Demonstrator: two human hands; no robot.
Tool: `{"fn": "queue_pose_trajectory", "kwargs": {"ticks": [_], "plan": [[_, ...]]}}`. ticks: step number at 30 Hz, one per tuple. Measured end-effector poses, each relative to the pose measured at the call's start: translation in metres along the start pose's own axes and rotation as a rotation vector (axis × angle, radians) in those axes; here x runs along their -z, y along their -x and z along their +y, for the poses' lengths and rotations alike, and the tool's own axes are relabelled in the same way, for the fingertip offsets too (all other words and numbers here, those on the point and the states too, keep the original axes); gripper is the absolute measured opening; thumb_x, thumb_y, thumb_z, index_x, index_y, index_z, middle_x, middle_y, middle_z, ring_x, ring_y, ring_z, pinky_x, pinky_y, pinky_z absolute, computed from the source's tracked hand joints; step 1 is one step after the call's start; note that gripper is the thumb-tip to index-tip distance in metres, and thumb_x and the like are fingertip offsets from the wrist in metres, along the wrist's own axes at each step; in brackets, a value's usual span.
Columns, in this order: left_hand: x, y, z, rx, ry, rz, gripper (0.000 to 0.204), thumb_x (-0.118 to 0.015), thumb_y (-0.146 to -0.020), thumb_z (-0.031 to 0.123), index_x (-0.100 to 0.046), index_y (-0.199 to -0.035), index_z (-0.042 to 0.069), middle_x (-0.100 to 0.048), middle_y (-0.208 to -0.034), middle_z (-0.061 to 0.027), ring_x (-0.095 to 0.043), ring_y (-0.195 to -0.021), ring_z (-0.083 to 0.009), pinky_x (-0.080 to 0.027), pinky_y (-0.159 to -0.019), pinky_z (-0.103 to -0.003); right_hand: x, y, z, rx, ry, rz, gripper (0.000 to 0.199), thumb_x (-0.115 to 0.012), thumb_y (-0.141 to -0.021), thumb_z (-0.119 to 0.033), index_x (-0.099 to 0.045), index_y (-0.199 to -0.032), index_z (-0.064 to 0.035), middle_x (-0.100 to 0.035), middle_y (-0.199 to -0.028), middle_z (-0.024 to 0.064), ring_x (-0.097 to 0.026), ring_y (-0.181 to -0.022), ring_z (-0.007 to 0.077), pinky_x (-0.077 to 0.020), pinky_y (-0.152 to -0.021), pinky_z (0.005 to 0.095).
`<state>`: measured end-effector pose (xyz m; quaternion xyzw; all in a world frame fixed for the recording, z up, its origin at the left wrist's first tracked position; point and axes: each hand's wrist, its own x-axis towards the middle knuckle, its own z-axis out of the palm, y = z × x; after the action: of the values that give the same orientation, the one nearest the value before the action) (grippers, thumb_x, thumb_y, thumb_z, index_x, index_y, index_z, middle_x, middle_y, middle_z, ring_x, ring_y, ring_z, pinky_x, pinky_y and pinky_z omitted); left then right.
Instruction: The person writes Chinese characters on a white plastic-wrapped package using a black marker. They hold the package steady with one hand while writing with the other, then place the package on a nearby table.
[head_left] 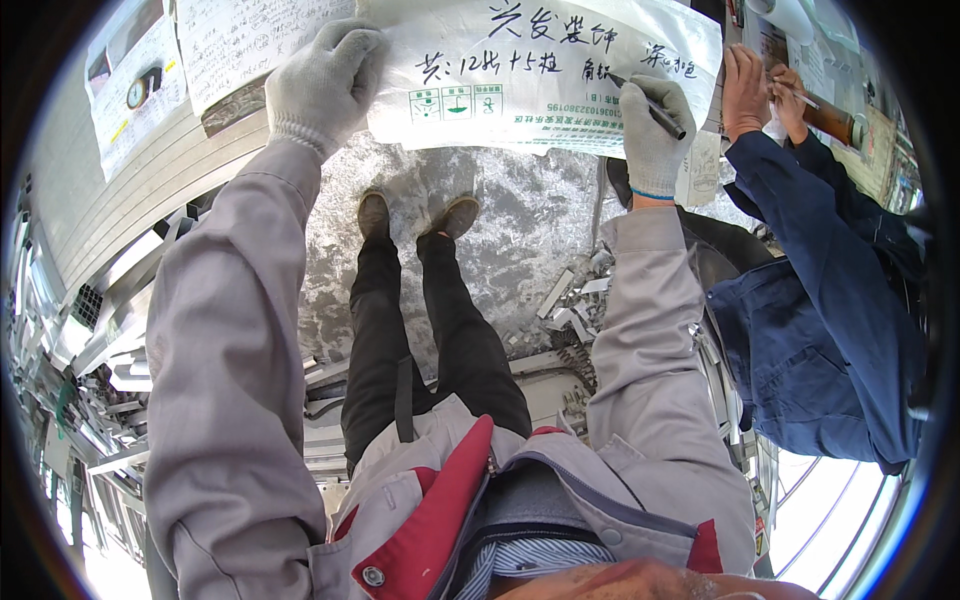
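A white plastic sheet (540, 110), with black handwriting and green print, lies across the table's near edge at the top of the view. My left hand (325, 80), in a pale knit glove, is closed at the sheet's left edge with its fingers curled down on it. Gripped in my gloved right hand (657, 135) is a black marker (662, 118), its tip at the sheet by the handwriting on the right. What my left fingertips do underneath is hidden.
Beside me on the right, a co-worker in dark blue (820, 290) holds a pen (797, 93). Handwritten papers (235, 45) and a round dial (144, 88) lie on the left. Metal profiles (110, 370) crowd the lower left; offcuts (575, 300) are heaped below my right forearm.
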<state>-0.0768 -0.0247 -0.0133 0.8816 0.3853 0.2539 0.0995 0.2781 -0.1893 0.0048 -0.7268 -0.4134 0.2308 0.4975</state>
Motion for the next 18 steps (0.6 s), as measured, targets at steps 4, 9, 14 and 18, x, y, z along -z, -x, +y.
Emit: {"fn": "queue_pose_trajectory", "kwargs": {"ticks": [4,9,14,18], "plan": [[0.001,0.001,0.003,0.043,0.001,-0.026,0.005,-0.077,-0.099,0.022,-0.078,-0.104,0.022,-0.079,-0.113,0.0054,-0.079,-0.091,-0.024,-0.065,-0.074,-0.037,0.006,0.001,0.003,-0.047,0.064,-0.037,0.01,-0.079,-0.095,-0.003,-0.079,-0.105,0.0002,-0.078,-0.102,0.0039,-0.068,-0.087,0.0083,-0.0561,-0.08,0.0247],[0.001,0.002,0.004,0.066,-0.002,-0.045,0.006,-0.077,-0.1,0.024,-0.078,-0.106,0.023,-0.079,-0.115,0.0059,-0.079,-0.091,-0.0238,-0.065,-0.075,-0.037,0.014,-0.001,0.008,-0.03,0.025,0.037,0.013,-0.08,-0.096,-0.004,-0.079,-0.107,0.0005,-0.078,-0.102,0.0049,-0.068,-0.087,0.009,-0.057,-0.08,0.0262],[0.002,0.001,0.004,0.058,-0.017,-0.045,0.006,-0.076,-0.1,0.024,-0.078,-0.107,0.024,-0.079,-0.114,0.006,-0.079,-0.088,-0.0235,-0.065,-0.073,-0.037,0.019,-0.005,0.009,-0.064,-0.052,0.063,0.013,-0.08,-0.095,-0.003,-0.078,-0.107,0.0003,-0.077,-0.097,0.0029,-0.067,-0.083,0.0076,-0.0572,-0.077,0.0255],[0.003,0.002,0.006,0.066,-0.017,-0.048,0.006,-0.076,-0.101,0.024,-0.078,-0.106,0.024,-0.079,-0.113,0.0062,-0.079,-0.087,-0.0231,-0.066,-0.072,-0.037,0.016,-0.006,0.011,0.0,0.014,-0.001,0.013,-0.081,-0.095,-0.004,-0.079,-0.108,-0.0008,-0.077,-0.096,0.0021,-0.068,-0.082,0.007,-0.0569,-0.075,0.0245]]}}
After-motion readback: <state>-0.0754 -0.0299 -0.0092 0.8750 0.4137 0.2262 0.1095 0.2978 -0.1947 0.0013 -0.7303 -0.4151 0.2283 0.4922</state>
